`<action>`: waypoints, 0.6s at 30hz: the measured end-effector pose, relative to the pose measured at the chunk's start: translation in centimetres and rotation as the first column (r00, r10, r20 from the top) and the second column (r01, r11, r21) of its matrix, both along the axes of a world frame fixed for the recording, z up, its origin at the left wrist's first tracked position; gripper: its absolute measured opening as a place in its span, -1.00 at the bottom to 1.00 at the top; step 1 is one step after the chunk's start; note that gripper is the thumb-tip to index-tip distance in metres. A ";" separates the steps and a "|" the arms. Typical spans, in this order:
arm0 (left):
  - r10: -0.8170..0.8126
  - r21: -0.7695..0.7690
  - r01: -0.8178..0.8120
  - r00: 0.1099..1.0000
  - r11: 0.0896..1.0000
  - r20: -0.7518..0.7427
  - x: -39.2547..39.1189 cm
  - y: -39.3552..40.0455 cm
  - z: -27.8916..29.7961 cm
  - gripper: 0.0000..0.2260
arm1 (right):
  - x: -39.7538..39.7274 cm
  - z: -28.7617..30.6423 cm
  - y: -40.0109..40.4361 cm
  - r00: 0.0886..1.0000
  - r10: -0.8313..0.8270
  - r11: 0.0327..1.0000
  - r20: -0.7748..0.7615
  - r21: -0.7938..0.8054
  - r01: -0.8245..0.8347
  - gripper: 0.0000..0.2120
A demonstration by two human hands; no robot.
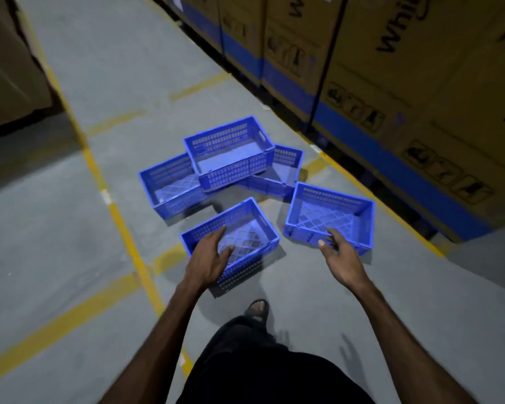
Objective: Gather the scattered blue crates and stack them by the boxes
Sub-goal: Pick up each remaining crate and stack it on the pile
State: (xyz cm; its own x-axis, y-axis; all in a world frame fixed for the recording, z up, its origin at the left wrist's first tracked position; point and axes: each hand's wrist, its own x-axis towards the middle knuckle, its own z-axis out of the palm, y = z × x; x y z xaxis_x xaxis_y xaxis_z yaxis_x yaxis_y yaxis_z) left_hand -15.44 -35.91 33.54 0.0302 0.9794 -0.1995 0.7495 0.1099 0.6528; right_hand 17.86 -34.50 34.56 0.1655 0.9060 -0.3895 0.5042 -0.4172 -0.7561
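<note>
**Now: both hands reaching toward the two nearest crates**

Five blue crates are seen on the grey floor, loosely grouped beside the cardboard boxes (420, 83) along the right. One raised crate (229, 153) is perched across two others, the left rear crate (169, 188) and the right rear crate (277, 176). Two lie nearer to the person: the near centre crate (231, 231) and the near right crate (330, 217).

The left hand (209, 258) is held over the near centre crate, fingers spread and relaxed, nothing grasped; contact with the rim cannot be confirmed. The right hand (337, 253) is likewise loose and empty, fingertips at the near wall of the near right crate.

Relation noted: each crate lies directly ahead of its own hand. The near centre crate's long axis runs diagonally, from near right to far left, so its near corner is presented to the left hand. A grasp on both is judged the next step; no stack by the boxes is yet formed.
</note>
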 end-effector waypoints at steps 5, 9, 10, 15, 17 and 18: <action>-0.056 0.027 0.054 0.997 0.998 0.057 2.0 5.4 -0.1 -0.47 | 1.7 0.5 2.7 0.998 -0.057 0.998 0.038 0.005 0.057 -0.46; -0.069 0.010 0.069 0.995 0.998 0.075 1.9 8.3 -1.1 -0.46 | 1.9 0.3 4.7 0.996 -0.069 0.998 0.063 0.009 0.069 -0.48; -0.065 0.005 0.065 0.995 0.998 0.079 1.8 8.9 -1.4 -0.46 | 1.9 0.3 5.2 0.995 -0.065 0.998 0.070 0.005 0.065 -0.48; -0.041 -0.006 0.041 0.997 0.999 0.070 0.6 11.6 -2.7 -0.43 | 1.9 -0.3 8.5 0.995 -0.021 1.000 0.095 -0.012 0.022 -0.48; -0.017 -0.008 0.018 0.998 1.000 0.063 0.2 12.3 -3.1 -0.43 | 2.0 -0.5 10.2 0.995 0.002 1.000 0.102 -0.012 -0.001 -0.47; 0.000 -0.014 0.001 0.998 1.000 0.056 0.0 12.7 -3.2 -0.44 | 2.0 -0.7 11.1 0.994 0.020 1.000 0.110 -0.015 -0.018 -0.47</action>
State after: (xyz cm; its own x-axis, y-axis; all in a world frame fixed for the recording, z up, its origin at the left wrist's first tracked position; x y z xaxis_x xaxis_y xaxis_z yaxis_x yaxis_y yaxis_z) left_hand -15.44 -23.26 30.35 0.0419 0.9765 -0.2116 0.7121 0.1193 0.6919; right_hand 19.82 -23.42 33.89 0.1908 0.9039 -0.3828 0.5920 -0.4170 -0.6897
